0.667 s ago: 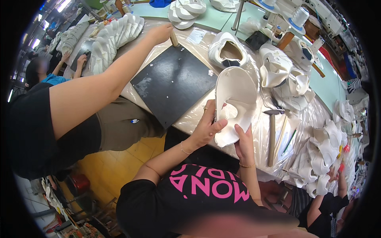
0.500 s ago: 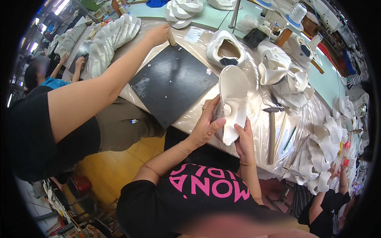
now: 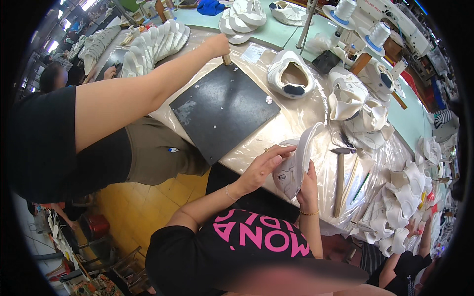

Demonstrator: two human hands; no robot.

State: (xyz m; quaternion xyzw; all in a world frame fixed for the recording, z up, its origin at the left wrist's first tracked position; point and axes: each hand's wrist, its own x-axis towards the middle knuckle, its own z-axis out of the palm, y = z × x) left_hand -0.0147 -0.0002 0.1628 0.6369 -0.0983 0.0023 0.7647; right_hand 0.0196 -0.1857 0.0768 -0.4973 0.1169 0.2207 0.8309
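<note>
Two bare hands closed on a white leather shoe upper (image 3: 295,160) at centre frame, over the near edge of a workbench covered in clear plastic sheeting (image 3: 296,116). The person's left hand (image 3: 260,166) lay on the upper's left face with fingers curled over its edge, and the right hand (image 3: 308,185) gripped it from below and behind; both were clamped on the piece. The upper stood on edge, its long axis running from lower left to upper right, the curved end pointing up and away toward the far side of the bench.

Just left of it lay a square black rubber mat (image 3: 223,109), tilted like a diamond. A co-worker's bare arm (image 3: 143,91) reached across from the left edge of the frame, its fist pressing a small wooden-handled tool (image 3: 226,59) at the mat's top corner. A long-handled hammer (image 3: 339,180) lay to the right of the upper, near it. More white shoe uppers sat at upper centre (image 3: 290,76) and right of centre (image 3: 355,101), with stacks at upper left (image 3: 155,42) and lower right (image 3: 400,207). White thread cones (image 3: 343,10) stood along the top edge. Yellow flooring (image 3: 143,207) showed at lower left.
</note>
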